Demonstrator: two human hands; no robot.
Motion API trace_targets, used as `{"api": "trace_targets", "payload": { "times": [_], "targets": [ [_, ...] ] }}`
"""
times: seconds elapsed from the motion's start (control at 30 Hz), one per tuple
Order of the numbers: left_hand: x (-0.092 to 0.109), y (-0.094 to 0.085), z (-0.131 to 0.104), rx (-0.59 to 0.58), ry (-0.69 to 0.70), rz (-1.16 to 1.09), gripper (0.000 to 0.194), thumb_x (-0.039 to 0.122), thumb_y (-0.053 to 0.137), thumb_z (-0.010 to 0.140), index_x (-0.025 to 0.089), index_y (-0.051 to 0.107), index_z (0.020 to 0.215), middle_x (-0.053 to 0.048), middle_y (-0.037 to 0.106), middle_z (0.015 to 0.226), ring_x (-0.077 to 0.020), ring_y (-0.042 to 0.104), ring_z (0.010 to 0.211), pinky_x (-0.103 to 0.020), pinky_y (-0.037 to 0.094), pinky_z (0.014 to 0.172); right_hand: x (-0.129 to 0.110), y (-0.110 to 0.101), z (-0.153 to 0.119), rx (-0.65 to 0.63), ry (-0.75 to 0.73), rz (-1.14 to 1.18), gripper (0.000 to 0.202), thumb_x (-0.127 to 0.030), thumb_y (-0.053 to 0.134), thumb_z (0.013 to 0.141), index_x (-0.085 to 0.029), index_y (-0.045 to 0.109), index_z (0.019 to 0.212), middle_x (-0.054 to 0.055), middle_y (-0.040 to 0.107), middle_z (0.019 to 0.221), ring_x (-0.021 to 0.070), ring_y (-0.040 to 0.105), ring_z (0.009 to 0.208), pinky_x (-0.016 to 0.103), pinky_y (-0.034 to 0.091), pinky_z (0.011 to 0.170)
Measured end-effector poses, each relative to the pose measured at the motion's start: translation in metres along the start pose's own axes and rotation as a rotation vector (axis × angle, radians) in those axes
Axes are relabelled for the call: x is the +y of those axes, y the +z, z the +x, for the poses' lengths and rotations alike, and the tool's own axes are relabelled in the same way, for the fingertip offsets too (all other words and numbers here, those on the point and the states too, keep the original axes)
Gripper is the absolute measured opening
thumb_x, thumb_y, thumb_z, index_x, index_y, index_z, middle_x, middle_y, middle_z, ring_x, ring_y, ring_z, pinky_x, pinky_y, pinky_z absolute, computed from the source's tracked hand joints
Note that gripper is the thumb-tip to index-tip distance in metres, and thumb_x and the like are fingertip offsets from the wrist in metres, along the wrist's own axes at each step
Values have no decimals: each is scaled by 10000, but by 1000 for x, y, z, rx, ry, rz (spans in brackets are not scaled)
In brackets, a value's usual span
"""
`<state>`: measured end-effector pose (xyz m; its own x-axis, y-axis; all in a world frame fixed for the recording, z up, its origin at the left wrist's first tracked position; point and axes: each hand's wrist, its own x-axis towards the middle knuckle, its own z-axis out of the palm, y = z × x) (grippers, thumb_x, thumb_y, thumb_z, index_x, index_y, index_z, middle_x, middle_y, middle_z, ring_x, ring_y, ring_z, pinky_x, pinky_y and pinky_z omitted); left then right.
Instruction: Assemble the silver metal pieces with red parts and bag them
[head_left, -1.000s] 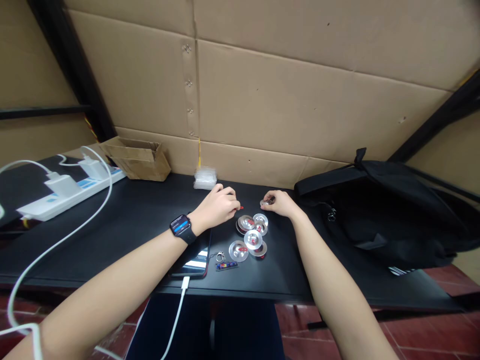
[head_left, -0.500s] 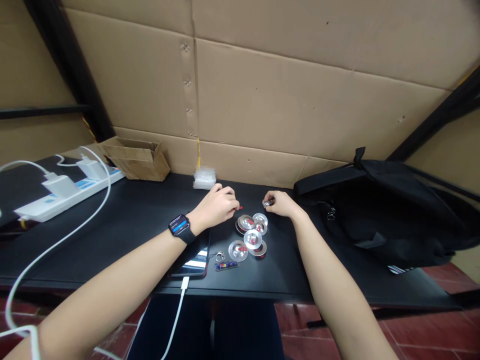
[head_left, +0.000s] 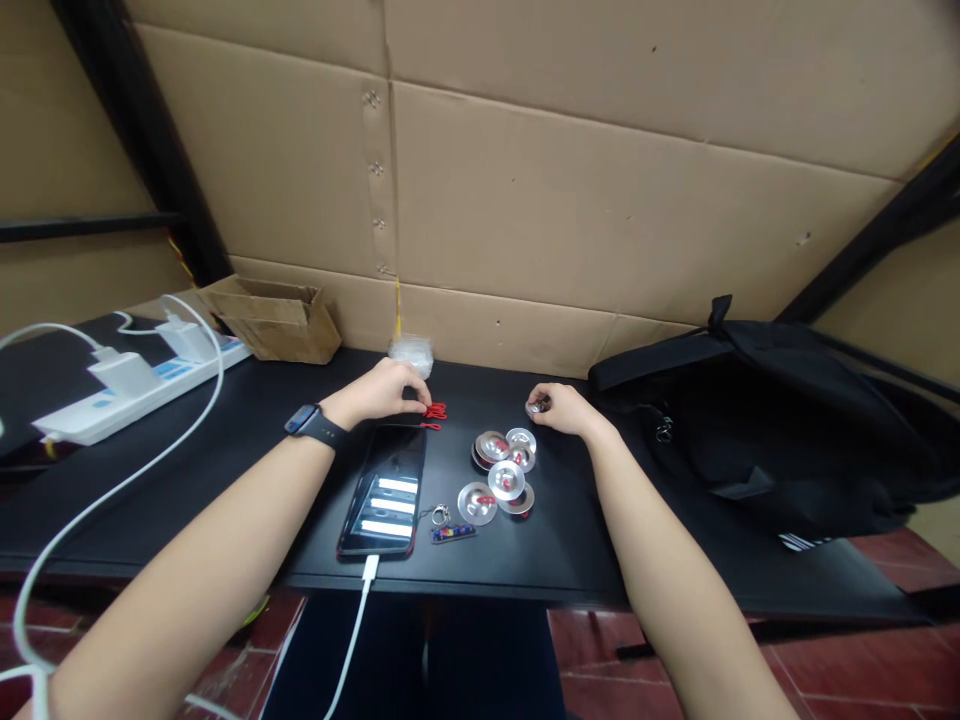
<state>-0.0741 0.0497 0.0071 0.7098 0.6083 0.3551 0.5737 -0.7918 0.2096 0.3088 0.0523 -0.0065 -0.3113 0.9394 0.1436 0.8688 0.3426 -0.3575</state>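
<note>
My left hand (head_left: 396, 388) is over a small pile of red loops (head_left: 436, 410), thumb and fingertips pinched at its left edge; whether a loop is between them is too small to tell. One more red loop (head_left: 430, 427) lies just below the pile. My right hand (head_left: 561, 408) is closed on a small silvery metal disc (head_left: 534, 407) near the back of the table. Between and below the hands lie several shiny metal discs (head_left: 506, 480), partly overlapping, with red bits on them. A key ring (head_left: 440, 514) with a dark patterned tag (head_left: 453, 533) sits beside them.
A phone (head_left: 384, 490) with a white cable lies left of the discs. Behind my left hand is a clear plastic bundle (head_left: 411, 354). A cardboard box (head_left: 277, 320) and a white power strip (head_left: 142, 390) are at left, a black bag (head_left: 780, 430) at right.
My left hand has moved left, from near the discs to the red loops, uncovering the phone and the loops. My right hand has stayed in place with its disc.
</note>
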Motion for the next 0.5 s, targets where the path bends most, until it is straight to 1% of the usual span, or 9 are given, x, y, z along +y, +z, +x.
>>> {"api": "trace_targets", "payload": {
  "times": [0.07, 0.2, 0.3, 0.4, 0.5],
  "targets": [
    [1, 5, 2, 3, 7, 3, 102, 347, 729, 869, 278, 803, 885, 3, 769, 871, -166, 683, 828, -261, 452, 779, 0, 1, 0, 1, -1, -1, 212, -196, 734, 699, -225, 728, 909, 37, 758, 904, 195, 695, 807, 253, 504, 731],
    [1, 15, 6, 67, 5, 35, 101, 339, 736, 863, 256, 795, 863, -19, 760, 866, -182, 678, 847, -288, 457, 814, 0, 1, 1, -2, -3, -5, 193, -209, 738, 708, -229, 727, 900, 32, 759, 900, 196, 697, 813, 257, 505, 743],
    [2, 17, 7, 91, 4, 36, 103, 337, 733, 866, 250, 788, 859, -23, 757, 870, -188, 673, 861, -304, 455, 829, 1, 0, 1, -7, -4, -10, 190, -215, 741, 714, -232, 730, 904, 29, 759, 895, 193, 697, 804, 256, 506, 740],
    [7, 16, 9, 75, 29, -3, 113, 356, 741, 864, 252, 783, 883, -11, 755, 888, -176, 667, 860, -298, 444, 828, 1, 0, 1, -9, -7, -17, 198, -217, 749, 712, -234, 731, 908, 31, 759, 907, 196, 694, 813, 257, 504, 743],
    [14, 16, 11, 37, 56, -2, 123, 388, 798, 812, 267, 788, 833, -6, 747, 977, -182, 658, 925, -311, 408, 856, 0, 0, 1, -7, -13, -26, 183, -217, 746, 720, -232, 723, 901, 30, 752, 905, 195, 687, 814, 261, 500, 750]
  ]
}}
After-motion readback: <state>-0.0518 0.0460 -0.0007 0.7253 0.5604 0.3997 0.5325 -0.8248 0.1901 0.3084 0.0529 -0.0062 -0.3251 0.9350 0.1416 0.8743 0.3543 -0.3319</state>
